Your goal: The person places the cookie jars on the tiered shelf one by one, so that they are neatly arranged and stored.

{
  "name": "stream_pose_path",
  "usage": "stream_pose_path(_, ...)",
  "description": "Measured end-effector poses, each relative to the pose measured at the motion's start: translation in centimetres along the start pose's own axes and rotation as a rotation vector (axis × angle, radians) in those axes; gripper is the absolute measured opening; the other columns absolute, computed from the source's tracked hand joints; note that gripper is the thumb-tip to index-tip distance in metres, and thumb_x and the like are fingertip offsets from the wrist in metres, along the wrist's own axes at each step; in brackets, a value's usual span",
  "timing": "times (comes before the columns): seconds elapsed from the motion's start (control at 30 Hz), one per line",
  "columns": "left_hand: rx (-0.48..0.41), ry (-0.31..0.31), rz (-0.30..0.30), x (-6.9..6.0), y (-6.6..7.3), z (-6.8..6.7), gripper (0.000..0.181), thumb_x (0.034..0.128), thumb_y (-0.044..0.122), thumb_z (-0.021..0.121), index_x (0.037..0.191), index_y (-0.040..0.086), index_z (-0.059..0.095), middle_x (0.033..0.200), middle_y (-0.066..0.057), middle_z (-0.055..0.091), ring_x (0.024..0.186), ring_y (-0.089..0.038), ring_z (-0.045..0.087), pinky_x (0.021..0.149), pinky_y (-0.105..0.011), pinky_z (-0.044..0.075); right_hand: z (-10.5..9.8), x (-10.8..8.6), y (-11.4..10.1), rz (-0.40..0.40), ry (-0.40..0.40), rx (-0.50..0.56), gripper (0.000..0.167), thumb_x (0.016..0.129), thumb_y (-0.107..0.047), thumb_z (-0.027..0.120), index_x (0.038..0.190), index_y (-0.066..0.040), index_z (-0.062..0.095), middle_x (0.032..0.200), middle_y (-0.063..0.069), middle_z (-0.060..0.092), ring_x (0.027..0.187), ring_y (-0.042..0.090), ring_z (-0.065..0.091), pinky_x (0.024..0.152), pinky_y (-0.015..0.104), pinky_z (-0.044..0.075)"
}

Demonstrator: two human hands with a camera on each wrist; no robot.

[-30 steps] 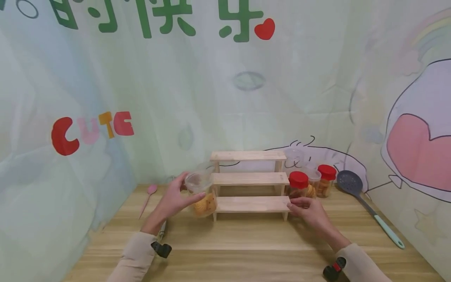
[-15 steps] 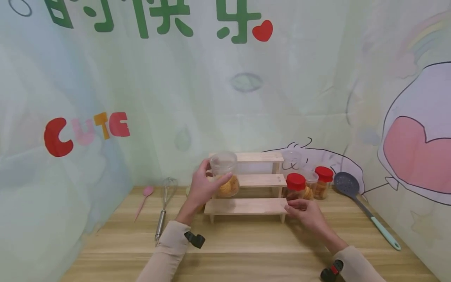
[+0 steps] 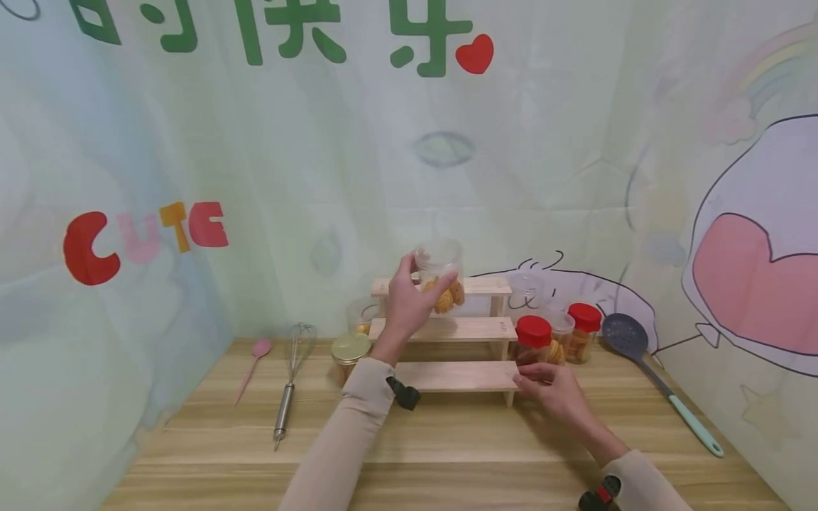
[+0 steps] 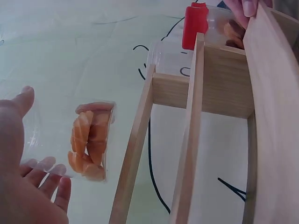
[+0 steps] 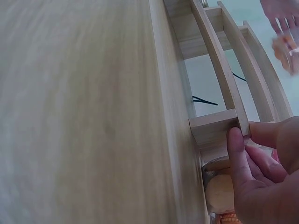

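My left hand [image 3: 407, 301] grips a clear plastic jar [image 3: 443, 262] with orange-brown cookies in its lower part. It is raised in front of the top board of a three-step wooden shelf [image 3: 456, 375]. In the left wrist view the cookies [image 4: 91, 140] show through the jar wall, apart from the shelf's top board [image 4: 135, 149]. My right hand [image 3: 552, 390] pinches the right end of the lowest board; the right wrist view shows thumb and finger on that corner [image 5: 242, 123].
Right of the shelf stand red-lidded jars [image 3: 533, 332] [image 3: 583, 333], a clear-topped jar [image 3: 559, 330] and a grey skimmer [image 3: 626, 337]. To its left are a jar with a pale green lid [image 3: 351, 349], a whisk [image 3: 287, 397] and a pink spoon [image 3: 255, 358].
My left hand has carried the jar rightward and up, from beside the shelf's left end to before its top board. The right hand has stayed on the lowest board's corner.
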State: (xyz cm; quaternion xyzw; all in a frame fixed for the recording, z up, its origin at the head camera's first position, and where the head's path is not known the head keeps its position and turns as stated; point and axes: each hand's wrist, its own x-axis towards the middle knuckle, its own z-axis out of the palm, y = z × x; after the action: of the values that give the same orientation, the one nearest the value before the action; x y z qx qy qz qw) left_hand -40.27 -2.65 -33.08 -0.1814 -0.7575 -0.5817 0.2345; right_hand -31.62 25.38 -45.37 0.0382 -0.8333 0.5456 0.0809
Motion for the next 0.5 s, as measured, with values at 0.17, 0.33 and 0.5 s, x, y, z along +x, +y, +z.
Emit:
stream_pose_path(0.17,-0.006,-0.010,0.011,1.8,0.6,2.8,0.084,0.0928,0.051,0.085,0.159,0.017,0.045,0.146,-0.008,0.060,0.135,-0.031,0.059,0.110,-0.054,0.054,-0.1,-0.1,0.1,0.001,0.004,-0.009,0.034,0.100,-0.013,0.079,0.124,0.012,0.074,0.114,0.025,0.080,0.091,0.016,0.077,0.076,0.021,0.063)
stream_pose_path(0.33,0.026,-0.020,0.011,3.1,0.6,5.0,0.085,0.0947,0.045,0.084,0.161,0.015,0.042,0.150,-0.012,0.059,0.139,-0.032,0.058,0.117,-0.053,0.050,-0.3,0.0,0.3,0.011,0.007,-0.034,0.035,0.100,-0.016,0.080,0.123,0.010,0.075,0.114,0.023,0.080,0.091,0.014,0.075,0.076,0.021,0.062)
stream_pose_path(0.5,0.058,0.003,0.001,3.8,0.0,6.1,0.086,0.0953,0.047,0.084,0.162,0.012,0.042,0.153,-0.015,0.060,0.140,-0.031,0.059,0.115,-0.051,0.053,-0.2,0.1,0.2,0.016,-0.007,0.000,0.035,0.099,-0.014,0.080,0.124,0.010,0.074,0.116,0.023,0.080,0.089,0.017,0.079,0.078,0.025,0.065)
